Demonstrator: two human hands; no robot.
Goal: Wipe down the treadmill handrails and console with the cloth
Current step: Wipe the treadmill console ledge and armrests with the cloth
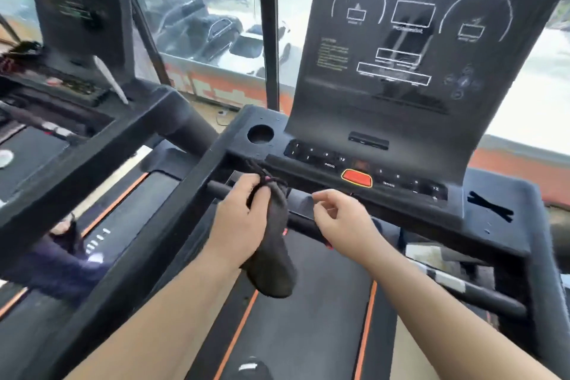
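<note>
A dark grey cloth (pixel 273 259) hangs bunched from my left hand (pixel 242 219), which grips its top just below the console's front edge. My right hand (pixel 340 219) hovers beside it with loosely curled fingers and holds nothing. The black treadmill console (pixel 410 49) rises ahead with white display outlines, a keypad strip and a red stop button (pixel 357 178). A short black front handlebar (pixel 220 189) sticks out left of my left hand. The long left handrail (pixel 132 244) runs from the console toward me. The right handrail (pixel 546 271) is at the frame's right edge.
A round cup holder (pixel 260 134) sits at the console's left corner. The black belt (pixel 308 324) with orange stripes lies below my arms. A second treadmill (pixel 77 3) stands to the left, with another person's hand on it. Windows behind show parked cars.
</note>
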